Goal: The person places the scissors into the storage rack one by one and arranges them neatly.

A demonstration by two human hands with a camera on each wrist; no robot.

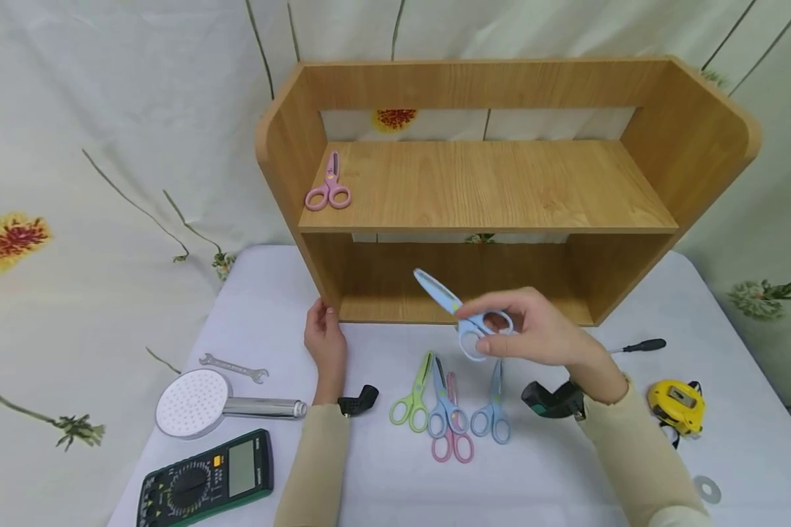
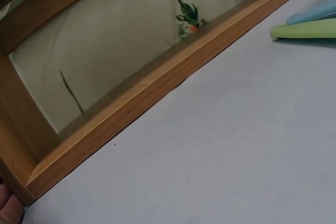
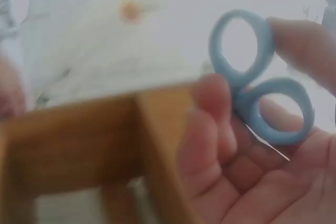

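My right hand [image 1: 534,329] holds light blue scissors [image 1: 440,291] in the air before the lower compartment of a wooden shelf [image 1: 488,187], blades pointing up and left. In the right wrist view, thumb and fingers lie about the scissors' two handle loops [image 3: 241,72]. My left hand [image 1: 325,344] grips the shelf's lower left front corner; only its fingers [image 2: 9,205] show in the left wrist view. Pink scissors [image 1: 329,183] lie on the upper board, at its left end. Green scissors [image 1: 414,399], blue scissors [image 1: 445,402], pink scissors [image 1: 452,439] and more blue scissors [image 1: 494,410] lie on the table.
On the left of the table [image 1: 395,498] are a wrench [image 1: 234,367], a shower head [image 1: 194,402] and a multimeter [image 1: 204,479]. To the right lie a screwdriver [image 1: 639,346], a yellow tape measure [image 1: 676,406] and a grey washer [image 1: 707,489].
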